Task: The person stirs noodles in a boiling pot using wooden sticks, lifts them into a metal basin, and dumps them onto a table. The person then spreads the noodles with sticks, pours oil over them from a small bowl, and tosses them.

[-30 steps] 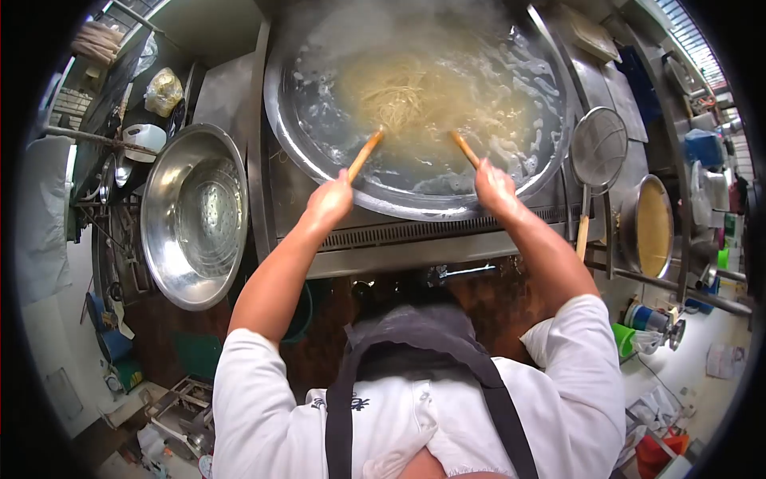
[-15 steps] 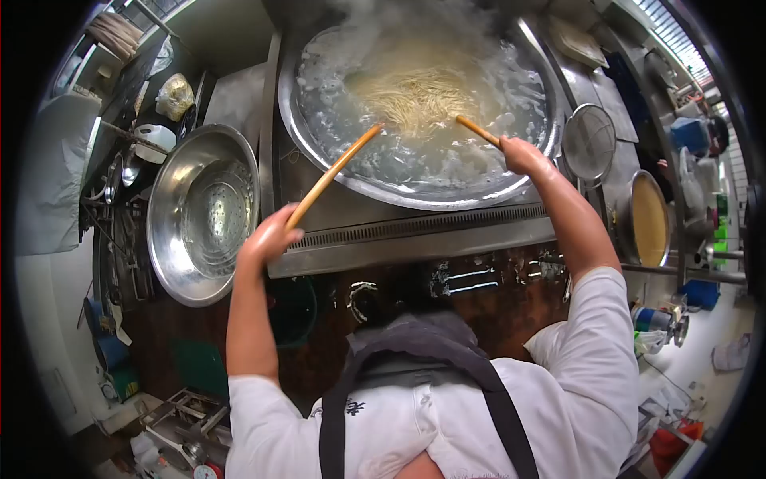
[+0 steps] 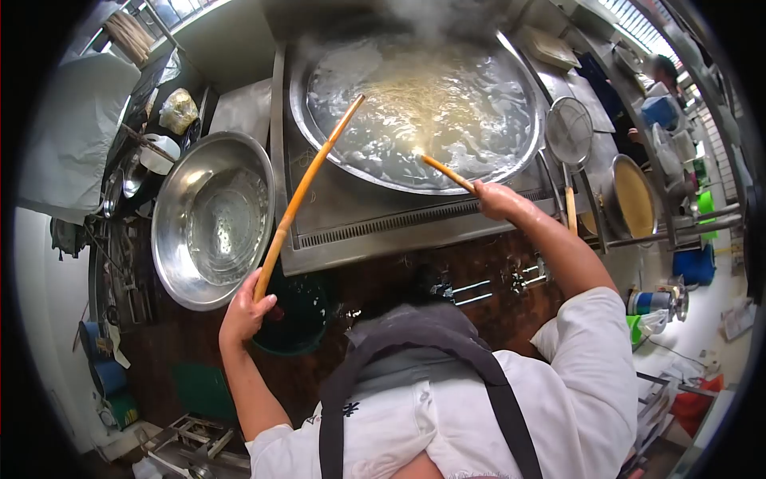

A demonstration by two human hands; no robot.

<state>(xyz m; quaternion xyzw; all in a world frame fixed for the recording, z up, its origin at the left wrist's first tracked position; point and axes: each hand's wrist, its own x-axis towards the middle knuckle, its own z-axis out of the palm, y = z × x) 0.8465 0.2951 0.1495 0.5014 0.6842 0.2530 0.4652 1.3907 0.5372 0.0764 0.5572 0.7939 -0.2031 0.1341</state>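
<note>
My left hand [image 3: 247, 310] is closed round the lower end of a long wooden stick [image 3: 299, 195]. That stick slants up and its tip hangs over the near left part of a big steaming wok [image 3: 536, 136]. A second wooden stick [image 3: 448, 174] is gripped in my right hand [image 3: 499, 201], with its tip at the water near the wok's front side. Pale noodles [image 3: 423, 96] lie spread in the bubbling, foamy water. Steam blurs the far side of the wok.
To the left stands a large metal basin [image 3: 171, 227], wet inside. On the right are a round mesh strainer [image 3: 570, 128] with a wooden handle and a round pan of yellowish contents [image 3: 636, 199]. The stove's vented front edge [image 3: 383, 223] runs before me. Another person [image 3: 661, 72] is at the far right.
Both hands have drawn back toward my body, the left one lower and the right one slightly left. The left stick has lifted off the water. The noodles have spread from a raised clump.
</note>
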